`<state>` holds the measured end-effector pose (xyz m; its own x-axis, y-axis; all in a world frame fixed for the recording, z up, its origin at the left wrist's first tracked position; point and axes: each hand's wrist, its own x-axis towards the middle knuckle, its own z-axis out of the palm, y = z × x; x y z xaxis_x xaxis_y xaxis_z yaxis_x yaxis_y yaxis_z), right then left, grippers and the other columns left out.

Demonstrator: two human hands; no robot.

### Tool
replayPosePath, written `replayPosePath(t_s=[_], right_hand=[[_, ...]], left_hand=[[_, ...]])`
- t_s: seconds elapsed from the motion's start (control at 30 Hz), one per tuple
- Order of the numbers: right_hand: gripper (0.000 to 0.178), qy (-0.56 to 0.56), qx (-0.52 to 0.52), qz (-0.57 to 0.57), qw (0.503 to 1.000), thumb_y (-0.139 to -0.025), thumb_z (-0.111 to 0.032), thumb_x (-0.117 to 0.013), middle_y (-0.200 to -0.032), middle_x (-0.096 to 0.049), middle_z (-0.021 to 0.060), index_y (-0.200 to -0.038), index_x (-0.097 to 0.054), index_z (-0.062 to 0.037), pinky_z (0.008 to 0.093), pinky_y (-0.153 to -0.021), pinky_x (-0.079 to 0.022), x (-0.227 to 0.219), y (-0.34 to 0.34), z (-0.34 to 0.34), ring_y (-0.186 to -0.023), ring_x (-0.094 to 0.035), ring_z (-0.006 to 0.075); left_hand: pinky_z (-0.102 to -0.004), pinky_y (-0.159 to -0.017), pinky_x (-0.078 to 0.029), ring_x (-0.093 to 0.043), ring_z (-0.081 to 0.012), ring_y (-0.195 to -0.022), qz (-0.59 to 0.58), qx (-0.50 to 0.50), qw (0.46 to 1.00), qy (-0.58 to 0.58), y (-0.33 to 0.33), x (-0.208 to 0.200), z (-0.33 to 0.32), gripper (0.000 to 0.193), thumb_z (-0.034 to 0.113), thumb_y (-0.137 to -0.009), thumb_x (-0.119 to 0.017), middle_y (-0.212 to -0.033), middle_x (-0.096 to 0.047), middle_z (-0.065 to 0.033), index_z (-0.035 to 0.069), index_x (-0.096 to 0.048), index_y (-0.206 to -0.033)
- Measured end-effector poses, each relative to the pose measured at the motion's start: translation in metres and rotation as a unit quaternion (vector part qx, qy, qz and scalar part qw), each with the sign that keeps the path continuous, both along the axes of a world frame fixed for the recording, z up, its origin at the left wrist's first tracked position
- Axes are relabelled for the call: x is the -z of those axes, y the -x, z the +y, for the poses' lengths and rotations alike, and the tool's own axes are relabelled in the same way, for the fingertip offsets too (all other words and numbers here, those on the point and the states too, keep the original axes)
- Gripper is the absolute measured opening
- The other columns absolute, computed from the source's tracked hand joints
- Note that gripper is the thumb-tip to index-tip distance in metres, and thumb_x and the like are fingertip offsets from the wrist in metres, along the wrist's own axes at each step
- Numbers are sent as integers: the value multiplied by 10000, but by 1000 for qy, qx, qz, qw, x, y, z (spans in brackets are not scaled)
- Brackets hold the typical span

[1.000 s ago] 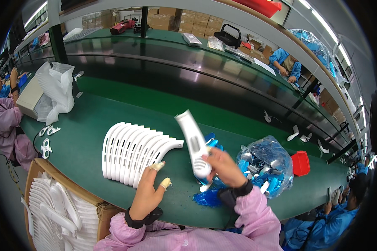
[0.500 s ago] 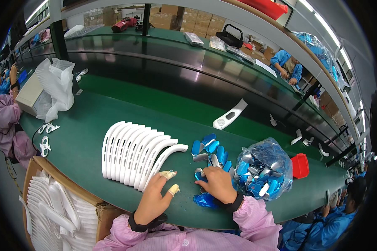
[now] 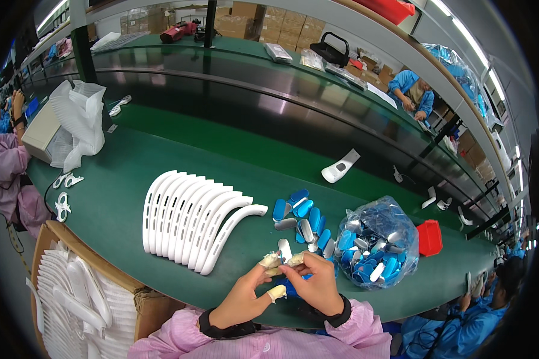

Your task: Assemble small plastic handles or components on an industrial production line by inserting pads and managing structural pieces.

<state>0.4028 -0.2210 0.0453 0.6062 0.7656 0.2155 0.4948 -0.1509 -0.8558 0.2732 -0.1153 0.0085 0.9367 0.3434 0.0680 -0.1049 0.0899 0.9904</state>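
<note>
Now bringing left hand [image 3: 242, 304] and right hand [image 3: 313, 286] together over desk [image 3: 123, 191], against a clear gap 0.5 s earlier. Pinching 1 small silver-white oval piece [image 3: 284, 246] in right fingers, at near-left edge of pile of blue and silver ovals [image 3: 315, 218]; unable to tell whether also gripped by left fingers, with left thumb clear. Suggests change from reaching into pile to 2-handed work on 1 piece. Note white part [image 3: 340, 167] farther right.

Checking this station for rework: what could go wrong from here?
The small silver oval, where left hand and right hand meet, could slip among the loose blue ovals. The left hand might bump the closely lined-up white handles.
</note>
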Motion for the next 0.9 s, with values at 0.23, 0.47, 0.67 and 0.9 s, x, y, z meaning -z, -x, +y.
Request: replayPosePath(t_s=[0.23,0.47,0.67,0.9], right_hand=[[136,53,-101,21,993,-784,-45,-708,-687,-532,24,-816,-592,19,223,-485,-338,-4,-2,-7,-553,-453,60],[117,76,-182,115,974,-840,-59,-663,-680,-454,-25,-874,-573,9,212,-491,-308,-8,-10,-14,-581,-398,31],[99,90,-188,248,946,-862,-60,-640,-719,-487,-44,-897,-573,3,186,-505,-317,2,-14,-19,-613,-399,9],[96,37,150,-52,987,-787,-59,-685,-646,-547,15,-782,-591,-45,245,-470,-370,-12,-29,-38,-535,-498,98]], left_hand=[[-288,-909,-435,-516,-150,-1122,-34,-5,990,134,0,7,-4,495,26,-856,-615,-1197,-525,-87,23,-391,-1298],[-260,-850,-463,-573,-129,-1004,-15,-18,990,142,2,9,-2,447,56,-835,-666,-1114,-572,-74,16,-429,-1212],[-241,-825,-472,-587,-125,-973,-7,-3,999,48,0,6,-2,408,26,-834,-646,-1087,-584,-84,11,-442,-1187],[-270,-782,-502,-613,-170,-964,1,-53,993,109,1,2,8,351,-83,-846,-534,-1027,-578,-88,-1,-462,-1180]])
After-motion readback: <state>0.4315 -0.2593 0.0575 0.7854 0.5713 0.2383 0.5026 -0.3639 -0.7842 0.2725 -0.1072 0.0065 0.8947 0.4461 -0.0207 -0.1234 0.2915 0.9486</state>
